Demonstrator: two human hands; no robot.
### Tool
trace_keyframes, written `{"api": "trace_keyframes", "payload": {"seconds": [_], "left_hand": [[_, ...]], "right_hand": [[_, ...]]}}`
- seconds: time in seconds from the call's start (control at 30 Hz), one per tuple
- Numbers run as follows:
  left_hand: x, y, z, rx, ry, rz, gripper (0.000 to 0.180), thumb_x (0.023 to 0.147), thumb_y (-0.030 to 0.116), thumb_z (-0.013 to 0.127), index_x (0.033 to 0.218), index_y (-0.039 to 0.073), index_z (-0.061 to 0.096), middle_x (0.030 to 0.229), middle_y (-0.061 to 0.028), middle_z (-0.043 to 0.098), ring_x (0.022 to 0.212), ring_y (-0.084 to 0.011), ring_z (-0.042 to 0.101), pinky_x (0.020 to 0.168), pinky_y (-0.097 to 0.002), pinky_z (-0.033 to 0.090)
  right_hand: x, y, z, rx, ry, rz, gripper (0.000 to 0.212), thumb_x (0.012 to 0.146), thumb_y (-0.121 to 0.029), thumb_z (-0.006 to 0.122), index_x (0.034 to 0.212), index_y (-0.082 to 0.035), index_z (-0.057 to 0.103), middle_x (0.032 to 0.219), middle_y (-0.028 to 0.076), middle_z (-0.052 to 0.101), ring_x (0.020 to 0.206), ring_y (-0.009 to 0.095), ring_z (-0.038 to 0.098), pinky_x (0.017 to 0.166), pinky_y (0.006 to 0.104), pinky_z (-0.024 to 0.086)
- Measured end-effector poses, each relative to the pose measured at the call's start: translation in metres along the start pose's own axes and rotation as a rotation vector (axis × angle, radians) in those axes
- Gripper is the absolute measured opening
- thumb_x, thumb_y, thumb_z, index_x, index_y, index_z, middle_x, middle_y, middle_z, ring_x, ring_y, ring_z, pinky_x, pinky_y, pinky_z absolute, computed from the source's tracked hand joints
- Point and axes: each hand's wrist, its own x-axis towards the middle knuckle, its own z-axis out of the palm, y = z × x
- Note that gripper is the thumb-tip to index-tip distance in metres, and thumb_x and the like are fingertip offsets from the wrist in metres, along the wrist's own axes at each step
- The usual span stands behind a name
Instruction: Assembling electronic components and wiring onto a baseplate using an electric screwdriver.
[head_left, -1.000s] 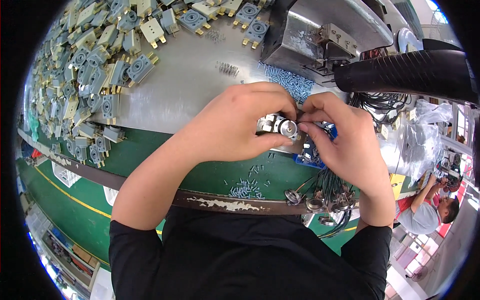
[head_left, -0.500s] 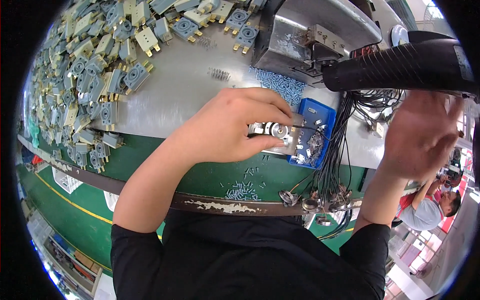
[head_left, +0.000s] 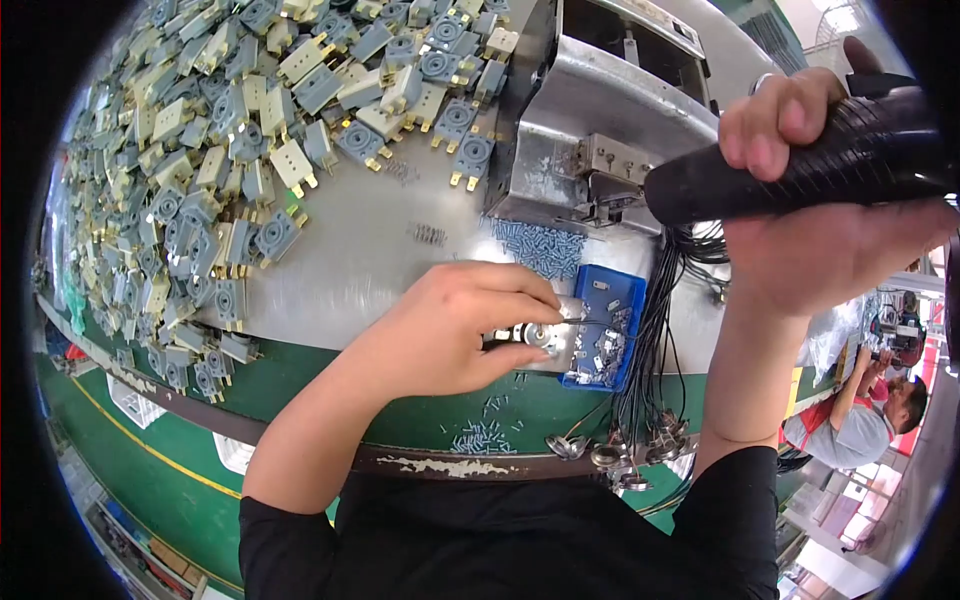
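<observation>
At upper right, right hand (head_left: 815,250) clasps black tool (head_left: 850,155), long axis sideways, pointing leftward; left hand (head_left: 465,320) pinches metal part (head_left: 538,334).

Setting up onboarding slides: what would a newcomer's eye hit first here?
First, the big heap of grey and cream plastic housings with brass tabs, filling the bench's upper left. Then the thick black tool, likely a power screwdriver, in the right hand at upper right. Near the centre, the left hand curls around a small round metal part, left of a blue tray.
</observation>
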Motion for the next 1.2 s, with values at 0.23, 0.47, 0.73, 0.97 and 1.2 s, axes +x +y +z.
{"api": "trace_keyframes", "payload": {"seconds": [0.23, 0.47, 0.73, 0.97, 1.2], "left_hand": [[0.0, -0.001, 0.001, -0.003, 0.006, -0.024, 0.036, 0.072, 0.007, 0.091, 0.105, 0.003, 0.079, 0.111, -0.0107, 0.077, 0.108, -0.0301, 0.075, 0.09, -0.0403, 0.06], [0.001, -0.002, -0.001, 0.008, 0.008, -0.024, 0.035, 0.072, 0.008, 0.091, 0.105, 0.004, 0.079, 0.111, -0.0093, 0.078, 0.108, -0.0294, 0.075, 0.091, -0.0402, 0.06], [0.0, -0.001, -0.001, 0.014, 0.004, -0.019, 0.034, 0.073, 0.009, 0.09, 0.105, 0.004, 0.079, 0.111, -0.0094, 0.078, 0.108, -0.0287, 0.075, 0.09, -0.0397, 0.06], [-0.003, -0.004, 0.003, -0.013, 0.018, -0.004, 0.034, 0.074, 0.011, 0.09, 0.105, 0.003, 0.079, 0.111, -0.0108, 0.078, 0.106, -0.0299, 0.076, 0.09, -0.0396, 0.06], [0.001, -0.006, 0.001, -0.012, 0.019, 0.02, 0.029, 0.08, 0.016, 0.082, 0.107, 0.004, 0.078, 0.111, -0.0088, 0.076, 0.101, -0.0317, 0.073, 0.086, -0.0408, 0.058]], "right_hand": [[0.009, 0.013, 0.011, -0.107, 0.064, 0.032, 0.118, 0.082, -0.1, 0.037, 0.148, -0.003, 0.043, 0.09, 0.007, 0.055, 0.066, 0.018, 0.054, 0.064, 0.0357, 0.046], [0.011, 0.02, 0.017, -0.198, 0.135, 0.064, 0.117, 0.081, -0.101, 0.036, 0.146, -0.004, 0.045, 0.088, 0.007, 0.055, 0.065, 0.018, 0.054, 0.063, 0.0361, 0.046], [0.011, 0.016, 0.025, -0.314, 0.214, 0.092, 0.117, 0.079, -0.102, 0.035, 0.143, -0.005, 0.046, 0.085, 0.008, 0.056, 0.063, 0.018, 0.053, 0.062, 0.0365, 0.046], [0.002, 0.02, 0.005, -0.058, -0.082, -0.038, 0.108, 0.08, -0.098, 0.045, 0.138, -0.007, 0.048, 0.084, 0.006, 0.056, 0.061, 0.017, 0.055, 0.058, 0.0356, 0.047], [-0.059, -0.015, 0.013, -0.035, -0.134, 0.095, 0.106, 0.081, -0.095, 0.049, 0.139, -0.007, 0.048, 0.084, 0.006, 0.056, 0.061, 0.017, 0.055, 0.057, 0.035, 0.047]]}}
